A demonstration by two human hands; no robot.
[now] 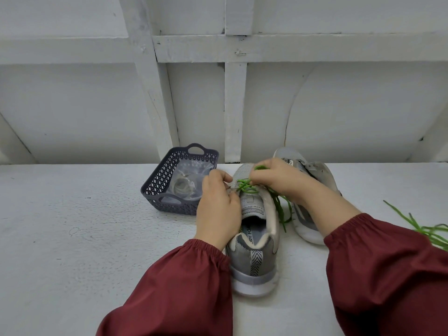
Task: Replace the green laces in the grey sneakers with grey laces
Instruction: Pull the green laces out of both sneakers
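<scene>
A grey sneaker (254, 258) stands in front of me, heel toward me, toe pointing away. A green lace (244, 186) is still threaded through its lower eyelets, with loose ends trailing off its right side. My left hand (217, 207) grips the sneaker's left eyelet edge. My right hand (281, 180) pinches the green lace above the tongue. A second grey sneaker (312, 170) lies behind my right hand with no lace showing. Another green lace (426, 226) lies loose on the table at the right.
A dark grey perforated basket (164, 180) stands left of the sneakers and holds a clear plastic bag (186, 183) with coiled laces inside. The white table (84, 238) ends at a white panelled wall behind.
</scene>
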